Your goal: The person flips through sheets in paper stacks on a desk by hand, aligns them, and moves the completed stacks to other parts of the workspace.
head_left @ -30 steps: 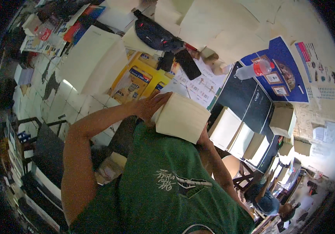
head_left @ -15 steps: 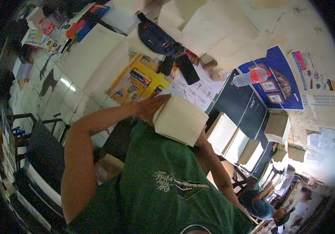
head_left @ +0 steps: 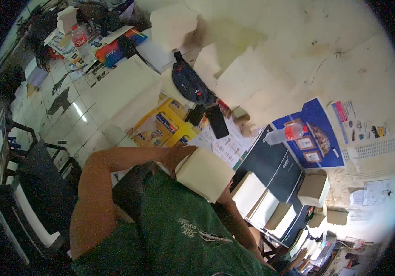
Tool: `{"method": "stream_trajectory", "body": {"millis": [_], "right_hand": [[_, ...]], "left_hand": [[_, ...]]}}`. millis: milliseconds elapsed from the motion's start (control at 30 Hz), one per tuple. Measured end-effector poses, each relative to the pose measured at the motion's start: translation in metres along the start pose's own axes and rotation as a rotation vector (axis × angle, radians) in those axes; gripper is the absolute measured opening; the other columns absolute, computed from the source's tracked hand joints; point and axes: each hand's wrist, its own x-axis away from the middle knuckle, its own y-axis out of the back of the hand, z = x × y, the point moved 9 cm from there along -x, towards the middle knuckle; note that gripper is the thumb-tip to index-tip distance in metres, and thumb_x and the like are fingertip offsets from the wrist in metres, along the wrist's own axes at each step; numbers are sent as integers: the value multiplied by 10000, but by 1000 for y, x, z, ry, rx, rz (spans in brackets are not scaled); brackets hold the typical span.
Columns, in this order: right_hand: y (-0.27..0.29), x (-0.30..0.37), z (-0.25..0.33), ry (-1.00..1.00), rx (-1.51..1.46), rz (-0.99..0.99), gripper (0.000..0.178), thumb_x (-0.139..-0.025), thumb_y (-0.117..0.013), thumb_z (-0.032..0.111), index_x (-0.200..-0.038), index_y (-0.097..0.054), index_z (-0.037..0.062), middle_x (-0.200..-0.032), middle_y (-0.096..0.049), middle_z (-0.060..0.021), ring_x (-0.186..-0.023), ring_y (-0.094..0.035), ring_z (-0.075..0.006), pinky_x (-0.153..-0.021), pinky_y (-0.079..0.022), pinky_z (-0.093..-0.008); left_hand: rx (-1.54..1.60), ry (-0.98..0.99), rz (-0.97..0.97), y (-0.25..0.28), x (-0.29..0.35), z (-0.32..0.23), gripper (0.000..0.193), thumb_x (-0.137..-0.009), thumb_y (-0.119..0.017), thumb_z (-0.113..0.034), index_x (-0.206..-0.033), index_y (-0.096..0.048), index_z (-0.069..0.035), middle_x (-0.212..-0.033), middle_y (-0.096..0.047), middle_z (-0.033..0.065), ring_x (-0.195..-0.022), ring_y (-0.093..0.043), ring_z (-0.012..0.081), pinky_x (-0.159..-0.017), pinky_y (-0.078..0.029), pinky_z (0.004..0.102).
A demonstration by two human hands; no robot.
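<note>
Holding a cream paper block [head_left: 206, 175] in front of the green shirt [head_left: 170, 216] looks like the current step. Left hand [head_left: 179, 156] has fingers seemingly pressed together along its left side; right hand [head_left: 224, 197] is at the lower right corner, fingers hidden, can't tell. Next move probably wants an even grip. Phone [head_left: 217, 122], printed sheets [head_left: 227, 148] and bottle [head_left: 282, 135] crowd the space beyond; paper stacks [head_left: 250, 193] sit right.

Dark mat [head_left: 271, 161] (pale paper stacks [head_left: 249, 194] atop)
</note>
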Motion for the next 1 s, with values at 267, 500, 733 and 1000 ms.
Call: {"method": "stream_trajectory", "body": {"millis": [267, 500, 733, 1000], "right_hand": [[30, -26, 50, -86, -243, 38, 600, -898, -661, 423, -1378, -528, 87, -1401, -522, -134, -1278, -494, -296, -1044, -427, -479], [30, -2, -75, -155, -26, 176, 530, -821, -765, 381, -1195, -613, 37, -1129, -663, -97, -974, -639, -246, -838, -529, -392], [136, -129, 123, -186, -932, -325, 324, -931, -581, 329, -1061, -604, 33, -1032, -639, -94, -958, -638, -224, -837, -533, -378], [100, -277, 297, -62, -1168, 31, 679, -917, -527, 585, -1350, -473, 64, -1332, -560, -109, -1196, -565, -291, -996, -460, -473]], "left_hand": [[20, -116, -42, 18, -5, -11, 1206, -468, -914, -461, -1455, -357, -48, -1436, -440, 184, -1347, -400, 358, -1144, -299, 491], [-59, -97, -185, 122, 10, -71, 1118, -528, -922, -406, -1442, -389, -47, -1383, -519, 166, -1293, -480, 315, -1132, -331, 468], [365, 436, -231, 265, 56, -113, 756, -826, -780, -277, -1454, -418, -62, -1339, -577, 123, -1265, -511, 258, -1090, -395, 399], [-316, -148, -413, 390, 151, -127, 659, -996, -462, -498, -1523, -330, -126, -1514, -395, 86, -1427, -323, 260, -1161, -291, 440]]}}
